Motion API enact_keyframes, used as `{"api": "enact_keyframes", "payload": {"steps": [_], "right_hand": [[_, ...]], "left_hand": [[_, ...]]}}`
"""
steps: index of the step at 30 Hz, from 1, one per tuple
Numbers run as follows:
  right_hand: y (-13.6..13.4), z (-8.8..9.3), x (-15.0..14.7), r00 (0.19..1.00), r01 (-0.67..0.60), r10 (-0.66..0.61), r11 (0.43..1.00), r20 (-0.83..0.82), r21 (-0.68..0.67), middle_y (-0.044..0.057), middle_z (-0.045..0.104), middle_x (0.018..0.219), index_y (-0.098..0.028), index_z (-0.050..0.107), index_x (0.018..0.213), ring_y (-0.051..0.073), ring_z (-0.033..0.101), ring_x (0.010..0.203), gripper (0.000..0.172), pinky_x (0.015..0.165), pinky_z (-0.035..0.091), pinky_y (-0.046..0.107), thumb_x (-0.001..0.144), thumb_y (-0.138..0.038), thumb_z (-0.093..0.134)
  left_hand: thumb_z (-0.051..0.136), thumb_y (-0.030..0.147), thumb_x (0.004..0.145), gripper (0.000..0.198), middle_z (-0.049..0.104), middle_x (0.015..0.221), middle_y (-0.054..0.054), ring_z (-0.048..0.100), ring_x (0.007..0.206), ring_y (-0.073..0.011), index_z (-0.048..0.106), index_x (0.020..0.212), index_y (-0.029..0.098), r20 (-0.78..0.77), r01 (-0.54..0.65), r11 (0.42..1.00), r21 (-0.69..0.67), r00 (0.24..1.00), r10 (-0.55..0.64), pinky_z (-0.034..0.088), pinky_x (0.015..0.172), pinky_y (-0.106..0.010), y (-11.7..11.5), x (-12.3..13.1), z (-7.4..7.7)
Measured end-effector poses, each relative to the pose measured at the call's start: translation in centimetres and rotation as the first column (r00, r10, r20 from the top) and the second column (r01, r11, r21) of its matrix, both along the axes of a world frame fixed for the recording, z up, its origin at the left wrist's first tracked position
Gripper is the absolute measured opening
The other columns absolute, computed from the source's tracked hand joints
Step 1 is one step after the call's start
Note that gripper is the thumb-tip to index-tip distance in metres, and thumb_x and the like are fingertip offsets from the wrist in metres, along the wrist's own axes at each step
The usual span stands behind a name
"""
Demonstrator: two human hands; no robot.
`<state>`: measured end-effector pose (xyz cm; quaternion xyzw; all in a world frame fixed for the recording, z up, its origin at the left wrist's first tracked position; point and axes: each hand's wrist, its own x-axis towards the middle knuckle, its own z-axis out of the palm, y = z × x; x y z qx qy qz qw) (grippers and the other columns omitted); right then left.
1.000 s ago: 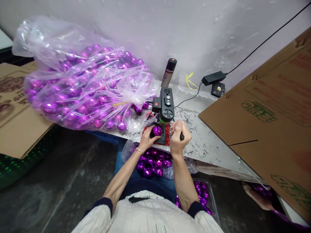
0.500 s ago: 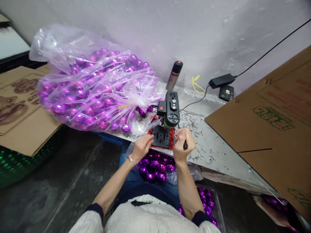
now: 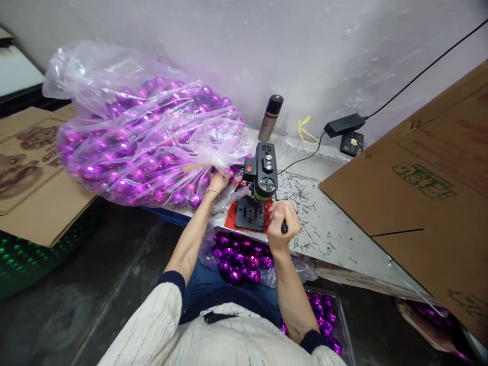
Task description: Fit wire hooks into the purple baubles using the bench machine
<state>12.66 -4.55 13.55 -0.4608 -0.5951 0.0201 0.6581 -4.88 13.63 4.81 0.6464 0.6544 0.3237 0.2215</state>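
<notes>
My left hand (image 3: 220, 180) reaches to the gathered mouth of a big clear plastic bag (image 3: 152, 147) full of shiny purple faceted balls. It is beside a loose purple ball (image 3: 232, 175) there; the plastic and the hand itself hide most of its fingers, so its grip cannot be made out. My right hand (image 3: 284, 223) is closed round the black lever handle (image 3: 284, 227) of a small bench press (image 3: 266, 170). The press has a black head with two vents and a red switch. Its black base plate (image 3: 249, 213) shows no ball on it and stands on a red sheet (image 3: 231, 216).
More purple balls (image 3: 244, 256) lie in plastic at my lap, and others fill a clear tub (image 3: 345, 325) below right. A spray can (image 3: 270, 118) and a power adapter (image 3: 345, 125) stand by the wall. Black scraps litter the bench (image 3: 335, 223). A large carton (image 3: 427, 193) rises at right.
My left hand has moved from beside the base plate forward and left to the bag's mouth. My right hand stays on the lever handle.
</notes>
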Motion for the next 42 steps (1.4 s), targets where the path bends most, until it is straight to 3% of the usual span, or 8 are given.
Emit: {"api": "enact_keyframes", "payload": {"steps": [3,6,11,14,20,25,33,42], "right_hand": [[0.0,0.0,0.0,1.0,0.003,-0.003,1.0,-0.004,0.021,-0.002,0.051,0.063,-0.022,0.047,0.064,0.013,0.053,0.061,0.035,0.059,0.041,0.03,0.098,-0.018,0.046],[0.0,0.0,0.0,1.0,-0.009,0.009,1.0,0.004,0.011,-0.001,0.051,0.064,-0.022,0.046,0.064,0.013,0.053,0.063,0.035,0.061,0.041,0.031,0.099,-0.018,0.045],[0.0,0.0,0.0,1.0,-0.026,0.026,1.0,-0.016,0.011,-0.001,0.051,0.064,-0.022,0.047,0.063,0.013,0.053,0.063,0.035,0.062,0.041,0.031,0.099,-0.019,0.046],[0.0,0.0,0.0,1.0,-0.013,0.014,1.0,-0.021,0.013,-0.002,0.051,0.064,-0.022,0.047,0.064,0.013,0.053,0.063,0.034,0.062,0.041,0.03,0.098,-0.019,0.046],[-0.2,0.0,0.2,1.0,-0.017,0.017,1.0,0.007,-0.017,-0.001,0.053,0.067,-0.022,0.049,0.066,0.013,0.054,0.065,0.033,0.064,0.043,0.031,0.099,-0.02,0.044],[-0.3,0.0,0.2,1.0,-0.026,0.026,1.0,0.015,-0.004,-0.001,0.053,0.067,-0.022,0.047,0.067,0.013,0.054,0.066,0.032,0.064,0.043,0.03,0.098,-0.016,0.044],[-0.4,-0.1,0.3,0.999,-0.013,0.014,1.0,0.052,-0.023,-0.001,0.054,0.067,-0.022,0.048,0.068,0.013,0.055,0.067,0.031,0.064,0.044,0.03,0.099,-0.017,0.043],[-0.5,-1.4,0.3,0.997,0.02,-0.02,1.0,0.068,0.005,0.0,0.056,0.068,-0.023,0.05,0.072,0.014,0.056,0.067,0.027,0.063,0.044,0.032,0.097,-0.016,0.044]], "left_hand": [[0.069,0.041,0.089,0.048,0.073,0.116,-0.019,0.068,0.113,-0.0382,0.063,0.126,0.011,0.051,-0.014,0.997,-0.075,0.999,0.018,0.052,0.099,-0.047,-1.3,-0.7,0.7],[0.068,0.043,0.09,0.053,0.072,0.12,-0.016,0.07,0.108,-0.0312,0.059,0.133,0.013,0.314,0.009,0.995,-0.099,0.949,0.023,0.055,0.096,-0.044,-3.3,-1.8,1.8],[0.066,0.051,0.09,0.055,0.069,0.131,-0.014,0.071,0.109,-0.0242,0.06,0.133,0.016,0.777,0.171,0.983,-0.061,0.627,-0.061,0.059,0.094,-0.04,-10.0,-1.9,2.0],[0.071,0.052,0.087,0.059,0.072,0.125,-0.012,0.071,0.11,-0.0235,0.06,0.133,0.018,0.817,0.194,0.98,-0.045,0.572,-0.075,0.057,0.1,-0.04,-14.1,0.1,0.4],[0.076,0.048,0.083,0.058,0.069,0.129,-0.015,0.066,0.121,-0.0285,0.06,0.129,0.017,0.587,0.099,0.992,0.081,0.8,-0.127,0.05,0.108,-0.045,-15.1,4.4,-2.9],[0.078,0.043,0.083,0.055,0.071,0.123,-0.014,0.067,0.115,-0.031,0.06,0.129,0.019,0.245,0.115,0.979,0.171,0.957,-0.155,0.048,0.104,-0.049,-13.8,5.1,-3.4],[0.072,0.052,0.087,0.063,0.067,0.131,-0.017,0.062,0.125,-0.0327,0.055,0.136,0.017,0.038,0.279,0.906,0.317,0.951,-0.307,0.045,0.107,-0.05,-13.4,5.3,-4.7],[0.07,0.055,0.088,0.07,0.065,0.136,-0.018,0.061,0.129,-0.0318,0.05,0.144,0.018,0.071,0.349,0.861,0.369,0.914,-0.401,0.045,0.111,-0.05,-12.9,4.9,-6.2]]}}
